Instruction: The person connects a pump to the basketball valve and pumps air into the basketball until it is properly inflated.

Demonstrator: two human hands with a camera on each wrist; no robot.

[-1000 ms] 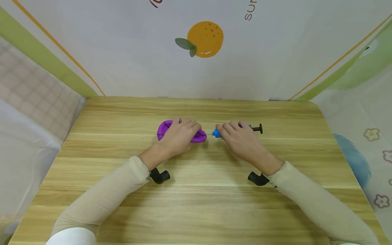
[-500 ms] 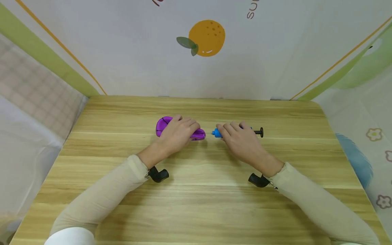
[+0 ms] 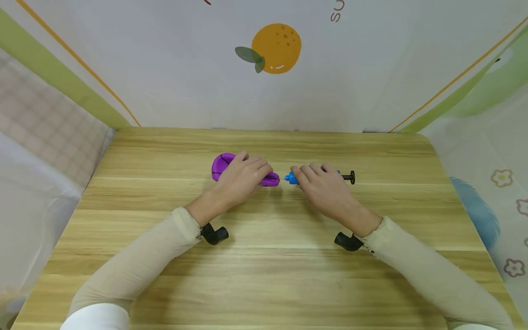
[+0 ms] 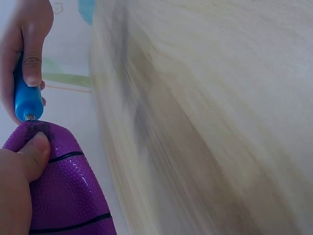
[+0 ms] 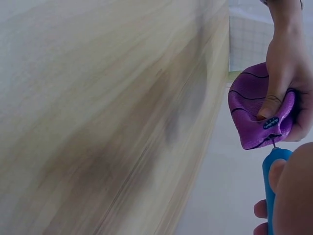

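A limp, dented purple ball (image 3: pixel 221 166) with black lines is gripped by my left hand (image 3: pixel 243 181), its thumb pressing into the skin in the left wrist view. Facing it, my right hand (image 3: pixel 326 190) holds a blue hand pump (image 3: pixel 291 178), fingers wrapped around the barrel. The pump's black plunger handle (image 3: pixel 351 177) sticks out to the right. From the pump's tip a thin needle (image 5: pixel 274 143) reaches the ball's edge beside a dark printed patch (image 5: pixel 271 123). How deep the needle sits cannot be told. Both things are held above the table.
The wood-grain table (image 3: pixel 264 275) spreads below both arms. Behind it hangs a white printed cloth (image 3: pixel 185 82) with an orange on it, and more cloth hangs at both sides. A black wrist mount (image 3: pixel 215 234) juts inward from the left wrist, and another mount (image 3: pixel 348 241) from the right.
Over the last half second the ball has shifted slightly right, narrowing the gap to the pump, so less needle shows. The right hand keeps nearly the same place and grip.
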